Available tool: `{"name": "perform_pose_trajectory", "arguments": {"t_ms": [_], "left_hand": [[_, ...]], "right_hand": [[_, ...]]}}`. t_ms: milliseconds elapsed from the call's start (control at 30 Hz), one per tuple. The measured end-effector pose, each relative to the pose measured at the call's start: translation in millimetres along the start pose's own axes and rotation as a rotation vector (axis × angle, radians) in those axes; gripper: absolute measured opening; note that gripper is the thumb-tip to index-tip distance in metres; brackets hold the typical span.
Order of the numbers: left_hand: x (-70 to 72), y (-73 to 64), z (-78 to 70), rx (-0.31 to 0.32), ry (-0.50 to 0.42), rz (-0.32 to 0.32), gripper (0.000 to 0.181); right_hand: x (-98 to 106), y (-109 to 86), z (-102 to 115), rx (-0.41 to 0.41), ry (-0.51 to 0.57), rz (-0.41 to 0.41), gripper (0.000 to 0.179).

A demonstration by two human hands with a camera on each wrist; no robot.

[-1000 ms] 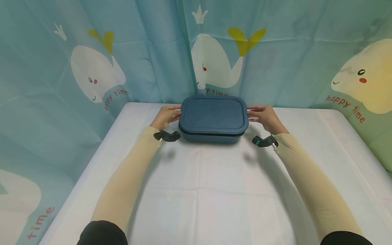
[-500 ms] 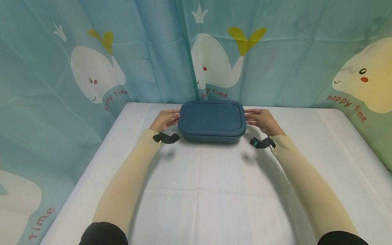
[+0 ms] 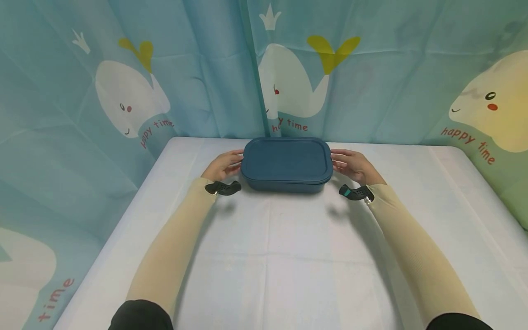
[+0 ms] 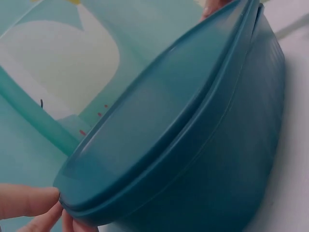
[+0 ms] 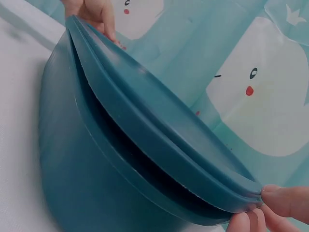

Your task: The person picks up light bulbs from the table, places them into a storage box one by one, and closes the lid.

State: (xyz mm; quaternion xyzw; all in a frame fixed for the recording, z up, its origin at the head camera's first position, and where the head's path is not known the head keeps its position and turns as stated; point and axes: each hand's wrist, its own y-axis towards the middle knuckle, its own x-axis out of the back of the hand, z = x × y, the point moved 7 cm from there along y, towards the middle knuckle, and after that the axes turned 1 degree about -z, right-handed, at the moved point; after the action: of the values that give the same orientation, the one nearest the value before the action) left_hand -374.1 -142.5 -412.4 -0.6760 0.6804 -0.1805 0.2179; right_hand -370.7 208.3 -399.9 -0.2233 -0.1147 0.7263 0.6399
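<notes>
A dark blue rectangular plastic food container [image 3: 284, 187] stands near the table's far edge, its matching lid [image 3: 286, 158] lying over the top. My left hand [image 3: 224, 166] holds the lid's left edge; in the left wrist view its fingertips [image 4: 36, 199] meet at the rim's corner. On the opposite side, my right hand [image 3: 354, 166] pinches the lid's right edge, thumb and fingers [image 5: 285, 200] at the corner. The right wrist view shows a dark gap between lid and container wall along that end. Near the left hand, the lid's rim sits close down on the container.
A white cloth covers the table [image 3: 264, 256]. Behind and to the left hangs a blue-green curtain [image 3: 206, 68] with printed whales, right against the table's far edge. Black straps [image 3: 224, 188] circle both wrists over beige sleeves [image 3: 165, 247].
The lid has come down and toward me, closing the gap at the container's front. Both hands have moved down with it, then slightly right in the last half second.
</notes>
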Motion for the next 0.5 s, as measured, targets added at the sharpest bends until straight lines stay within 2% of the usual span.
{"name": "perform_pose_trajectory", "arguments": {"t_ms": [167,333,433,500], "left_hand": [[-1.0,-1.2,1.4,0.009,-0.025,0.042,0.048],[-1.2,-0.2,1.5,0.012,-0.036,0.109,0.051],[-1.0,-0.8,0.6,0.013,-0.032,0.138,0.053],[-1.2,-2.2,-0.5,0.012,-0.019,0.151,0.054]], "right_hand": [[-0.2,-1.4,-0.4,0.000,0.014,0.003,0.042],[2.4,0.0,-2.2,0.018,-0.043,0.003,0.045],[2.9,0.7,-2.9,0.055,-0.068,0.035,0.044],[3.0,0.9,-3.4,0.074,-0.044,0.071,0.038]]}}
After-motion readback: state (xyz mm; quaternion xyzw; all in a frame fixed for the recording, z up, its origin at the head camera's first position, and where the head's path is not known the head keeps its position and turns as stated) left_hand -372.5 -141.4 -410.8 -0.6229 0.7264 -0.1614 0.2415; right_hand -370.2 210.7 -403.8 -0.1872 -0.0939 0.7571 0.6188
